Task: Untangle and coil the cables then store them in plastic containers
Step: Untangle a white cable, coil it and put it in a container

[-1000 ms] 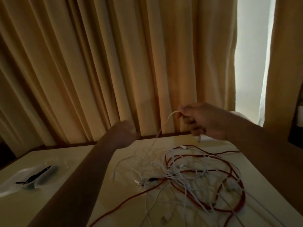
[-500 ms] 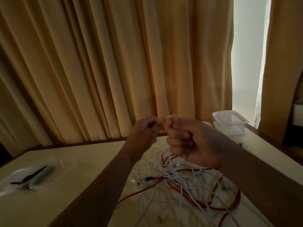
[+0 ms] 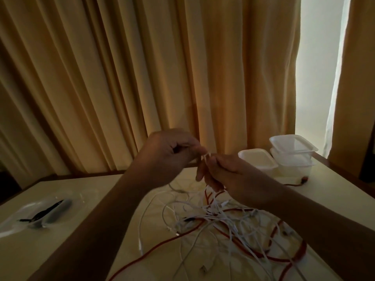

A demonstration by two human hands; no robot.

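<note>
A tangle of thin white cables (image 3: 219,222) and a red cable (image 3: 284,258) lies on the cream table (image 3: 85,242) in front of me. Both hands are raised above the pile. My left hand (image 3: 168,153) pinches the end of a white cable (image 3: 205,157) with its fingertips. My right hand (image 3: 225,173) holds the same white cable just below, with strands and a bit of red cable hanging from its curled fingers down into the pile. Stacked clear plastic containers (image 3: 292,153) stand at the back right, with a white one (image 3: 257,161) beside them.
A clear plastic container (image 3: 24,218) with a black cable inside sits at the left of the table. Yellow curtains (image 3: 142,78) hang right behind the table's far edge. The red cable's plug (image 3: 304,179) lies near the containers.
My left hand came over from the left and met the right hand at the white cable's end. Both hands stay together, a little higher above the pile; the view tilted right.
</note>
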